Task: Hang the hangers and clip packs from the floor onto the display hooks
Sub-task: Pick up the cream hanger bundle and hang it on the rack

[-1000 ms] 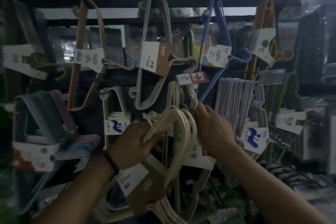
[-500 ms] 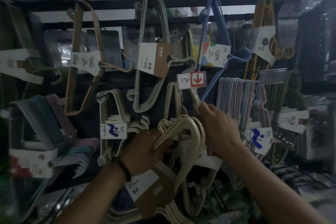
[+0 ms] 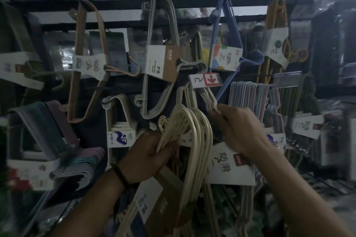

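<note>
My left hand grips a bundle of cream hangers with a brown and white card sleeve, its hooks raised toward the display. My right hand pinches the corner loop of a cream hanger pack that hangs from the hook under the red-arrow price tag. That pack's white label shows below my right wrist.
The wire rack is crowded: tan hangers at upper left, a grey pack in the middle, blue hangers, yellow ones, pastel hangers to the right, and teal and purple stacks at the left.
Both hands have stayed in front of the rack below the price tag. The cream bundle in my left hand has come up closer to the hanging pack that my right hand holds.
</note>
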`<state>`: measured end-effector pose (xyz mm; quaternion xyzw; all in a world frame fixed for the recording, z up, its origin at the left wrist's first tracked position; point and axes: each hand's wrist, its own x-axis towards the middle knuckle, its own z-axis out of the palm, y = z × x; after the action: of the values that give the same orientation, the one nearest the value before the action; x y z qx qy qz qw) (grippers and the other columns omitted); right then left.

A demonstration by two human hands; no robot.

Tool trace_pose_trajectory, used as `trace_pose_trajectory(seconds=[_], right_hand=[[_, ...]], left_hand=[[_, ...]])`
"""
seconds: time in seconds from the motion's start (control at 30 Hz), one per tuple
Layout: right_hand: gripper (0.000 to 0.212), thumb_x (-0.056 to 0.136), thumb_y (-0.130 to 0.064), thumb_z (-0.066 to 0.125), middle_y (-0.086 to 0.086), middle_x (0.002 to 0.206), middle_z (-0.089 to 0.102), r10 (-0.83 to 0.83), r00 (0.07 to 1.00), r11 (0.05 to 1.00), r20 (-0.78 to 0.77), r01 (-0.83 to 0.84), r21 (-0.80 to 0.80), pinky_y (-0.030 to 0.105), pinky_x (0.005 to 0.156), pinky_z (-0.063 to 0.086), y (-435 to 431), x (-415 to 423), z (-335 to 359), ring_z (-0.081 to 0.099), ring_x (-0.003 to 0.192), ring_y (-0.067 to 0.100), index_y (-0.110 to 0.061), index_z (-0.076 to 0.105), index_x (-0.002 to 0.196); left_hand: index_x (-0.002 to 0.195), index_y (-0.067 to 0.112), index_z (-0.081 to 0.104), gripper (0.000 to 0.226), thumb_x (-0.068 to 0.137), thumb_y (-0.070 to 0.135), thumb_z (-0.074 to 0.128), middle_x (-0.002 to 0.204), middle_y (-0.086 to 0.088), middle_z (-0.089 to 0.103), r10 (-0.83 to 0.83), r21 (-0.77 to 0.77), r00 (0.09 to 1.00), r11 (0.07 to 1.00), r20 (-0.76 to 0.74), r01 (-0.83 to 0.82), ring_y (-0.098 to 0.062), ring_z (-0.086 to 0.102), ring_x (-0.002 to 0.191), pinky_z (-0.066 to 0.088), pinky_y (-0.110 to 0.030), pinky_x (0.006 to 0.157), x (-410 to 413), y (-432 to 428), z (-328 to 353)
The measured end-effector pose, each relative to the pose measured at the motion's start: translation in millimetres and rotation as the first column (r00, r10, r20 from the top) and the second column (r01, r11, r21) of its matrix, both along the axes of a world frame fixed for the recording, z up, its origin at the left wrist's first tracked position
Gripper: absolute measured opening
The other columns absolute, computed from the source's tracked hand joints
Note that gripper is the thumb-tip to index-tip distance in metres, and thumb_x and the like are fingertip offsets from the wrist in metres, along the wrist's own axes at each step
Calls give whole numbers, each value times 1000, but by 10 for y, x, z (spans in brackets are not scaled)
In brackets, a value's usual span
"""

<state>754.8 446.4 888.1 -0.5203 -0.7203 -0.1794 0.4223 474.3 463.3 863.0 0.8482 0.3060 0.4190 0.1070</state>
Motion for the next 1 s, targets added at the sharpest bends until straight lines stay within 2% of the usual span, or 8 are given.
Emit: trace_pose_trajectory(seconds=[0.2, 0.3, 0.4, 0.47, 0.57, 0.73, 0.9, 1.0], right_hand=[[33, 108, -45, 42, -9, 68, 46, -189, 980, 952, -60, 198, 233, 26, 46, 30, 222, -128, -399, 42, 47, 17, -23, 48, 83], [28, 106, -48, 45, -7, 77, 56, -277, 960, 960, 35, 275, 53, 37, 55, 50, 341, -171, -352, 58, 61, 22, -26, 47, 89], [32, 106, -52, 43, -4, 83, 64, -272, 961, 962, 45, 272, 12, 40, 62, 56, 430, -214, -267, 66, 69, 26, -25, 57, 96], [38, 107, -52, 41, -1, 80, 65, -194, 980, 981, -41, 195, 16, 42, 61, 58, 474, -267, -197, 66, 66, 27, -23, 58, 90], [31, 107, -47, 46, 2, 88, 67, -185, 982, 978, -29, 181, -98, 45, 67, 59, 585, -382, -123, 68, 75, 30, -21, 56, 92], [14, 103, -29, 54, 7, 100, 68, -226, 973, 921, 56, 232, -313, 45, 74, 57, 847, -515, -35, 70, 90, 32, -16, 60, 106], [23, 107, -25, 48, 12, 117, 68, -286, 956, 855, 64, 285, -434, 43, 76, 51, 1068, -605, 83, 67, 107, 34, -10, 59, 122], [28, 109, -30, 44, 10, 119, 68, -301, 932, 802, 203, 363, -474, 44, 72, 52, 1087, -628, 128, 67, 107, 32, -14, 62, 124]], left_hand=[[105, 27, 76, 27, 103, 48, 59, 92, 8, 75, -12, -1, 993, 1000, -121, 12, -12, 72, 82, 57, -42, 75, 70, -18, 13], [87, 49, 65, 25, 103, 30, 65, 89, 37, 67, 11, 7, 990, 1000, -140, -10, 9, 66, 80, 49, -13, 74, 136, -21, 14], [78, 41, 65, 30, 103, 25, 65, 86, 42, 62, 50, 26, 983, 999, -177, -46, 12, 62, 77, 41, -3, 69, 122, 33, -3], [75, 22, 71, 29, 104, 24, 64, 79, 35, 62, 69, 9, 984, 998, -166, -69, 10, 61, 72, 39, -4, 67, 104, 54, -2], [77, 29, 68, 28, 104, 29, 63, 72, 23, 65, 95, -23, 987, 995, -129, -99, 2, 64, 66, 44, -12, 66, 81, 89, 1], [129, 15, 69, 28, 106, 28, 59, 111, -10, 77, 99, -205, 995, 973, -34, -104, -15, 78, 66, 64, -46, 73, 21, 59, 8], [126, 21, 69, 25, 110, 25, 50, 101, 2, 79, 205, -292, 977, 940, 63, -178, -23, 78, 67, 65, -52, 70, -27, 18, 24], [119, 19, 70, 24, 110, 27, 50, 88, -1, 78, 254, -309, 958, 929, 133, -204, -25, 77, 64, 65, -50, 70, -74, 35, 23]])
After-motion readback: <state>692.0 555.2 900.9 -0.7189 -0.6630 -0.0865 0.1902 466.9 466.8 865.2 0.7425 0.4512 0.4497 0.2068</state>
